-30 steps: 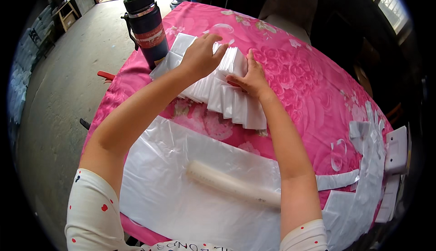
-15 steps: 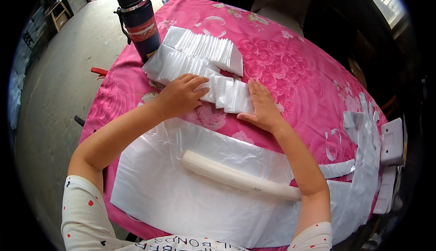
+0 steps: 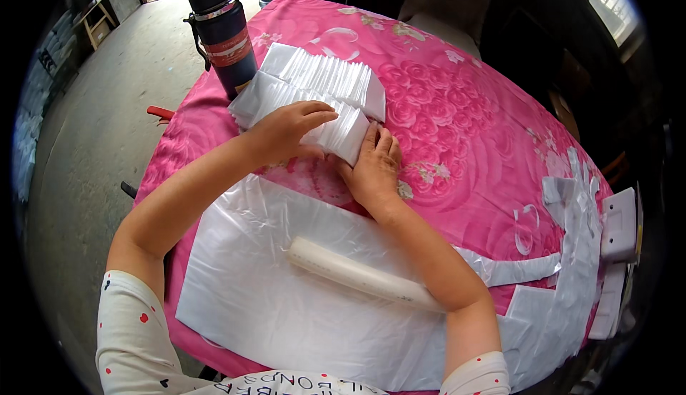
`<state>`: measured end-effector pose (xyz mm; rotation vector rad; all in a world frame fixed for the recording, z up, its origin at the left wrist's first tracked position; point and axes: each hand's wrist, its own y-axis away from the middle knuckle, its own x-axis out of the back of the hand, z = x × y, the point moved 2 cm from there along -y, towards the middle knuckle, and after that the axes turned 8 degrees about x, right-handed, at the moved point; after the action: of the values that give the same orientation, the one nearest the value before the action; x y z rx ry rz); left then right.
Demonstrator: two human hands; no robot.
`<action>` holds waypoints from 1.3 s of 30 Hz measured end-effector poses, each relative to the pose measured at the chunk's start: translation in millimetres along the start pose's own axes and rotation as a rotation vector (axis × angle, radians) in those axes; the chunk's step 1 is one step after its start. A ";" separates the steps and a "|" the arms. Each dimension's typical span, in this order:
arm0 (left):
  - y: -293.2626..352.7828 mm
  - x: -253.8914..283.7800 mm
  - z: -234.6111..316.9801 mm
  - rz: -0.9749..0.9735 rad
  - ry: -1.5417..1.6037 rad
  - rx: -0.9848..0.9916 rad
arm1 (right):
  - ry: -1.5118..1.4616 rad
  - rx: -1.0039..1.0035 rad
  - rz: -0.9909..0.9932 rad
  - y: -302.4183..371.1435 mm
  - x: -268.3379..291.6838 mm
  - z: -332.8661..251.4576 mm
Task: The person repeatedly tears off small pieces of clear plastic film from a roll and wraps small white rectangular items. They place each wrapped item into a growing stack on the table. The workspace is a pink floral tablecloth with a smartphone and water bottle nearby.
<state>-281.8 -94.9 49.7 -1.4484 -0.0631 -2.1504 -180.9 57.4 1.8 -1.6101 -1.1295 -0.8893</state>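
Observation:
Two rows of folded clear plastic bags stand on edge near the table's far left side. My left hand (image 3: 289, 130) spans the near row of folded plastic bags (image 3: 341, 136), its fingers over the top and its thumb at the near side. Against the right end of that row, my right hand (image 3: 375, 170) presses with bent fingers, thumb toward the near face. The far row of folded plastic bags (image 3: 325, 77) touches the near one, with neither hand on it. Nearer me, a white tube (image 3: 361, 273) lies on a wide plastic sheet (image 3: 250, 309), partly under my right forearm.
A dark thermos (image 3: 225, 41) stands left of the bags. Plastic strips (image 3: 572, 230) lie along the right side of the pink floral tablecloth (image 3: 486, 159). White plastic boxes (image 3: 619, 227) sit beyond that edge. A red handle (image 3: 160, 113) sticks out at the left edge.
My right hand has moved left, and its fingers have bent. The spread-out bags at the near row's right end are now pushed together upright. My left hand has shifted slightly.

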 end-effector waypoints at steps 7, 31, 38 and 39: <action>-4.7 -2.9 -14.3 0.061 -0.267 -0.037 | 0.006 -0.025 0.040 -7.1 -8.9 -8.3; 9.6 14.2 -44.8 0.137 -0.398 0.092 | -0.141 0.082 0.048 -26.0 -23.3 -37.4; 36.6 19.3 -30.1 0.180 -0.326 0.043 | -0.108 0.075 0.114 -26.4 -29.3 -30.6; 43.2 21.0 -36.4 0.159 -0.353 0.054 | -0.102 0.077 0.116 -26.2 -29.2 -30.8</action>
<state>-298.5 -152.2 41.7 -1.7241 -0.1283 -1.7364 -216.1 23.6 -8.4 -1.6552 -1.1148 -0.6868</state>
